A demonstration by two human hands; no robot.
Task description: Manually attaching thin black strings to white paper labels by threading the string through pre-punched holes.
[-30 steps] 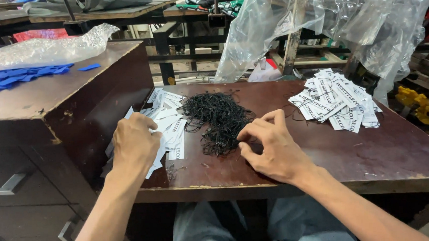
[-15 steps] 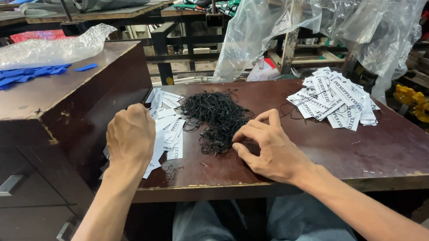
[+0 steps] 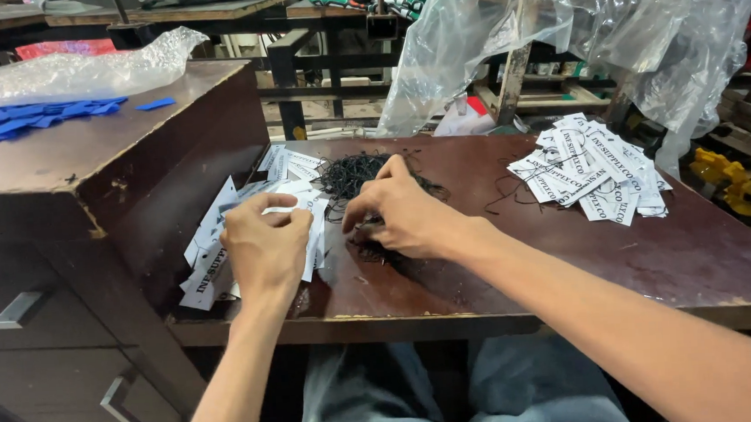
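Since the earlier frames, the right hand [image 3: 397, 211] has slid left from the bare tabletop onto the heap of black strings [image 3: 352, 176], while the left hand [image 3: 262, 247] has drawn inward, toward the right hand, over the white paper tags [image 3: 293, 198]. The left hand is curled, its fingertips pinching the edge of one white tag from the loose pile beneath it; its palm faces away from the camera. The right hand lies with fingers bent down into the tangle of strings, thumb and forefinger closed together, though whether a string sits between them cannot be told.

The strings lie in a dark mound at the middle of the brown wooden table [image 3: 695, 263], just beside the left-hand tags and touching them. A second pile of printed white tags [image 3: 592, 170] rests well apart on the right side of the table, a few stray strings trailing across it.

To the left stands a taller wooden cabinet [image 3: 93, 209] with metal drawer handles, its top carrying blue cloth pieces [image 3: 28, 118] and a crumpled clear plastic bag [image 3: 86, 72]. More clear plastic sheeting [image 3: 605, 19] hangs behind the table.
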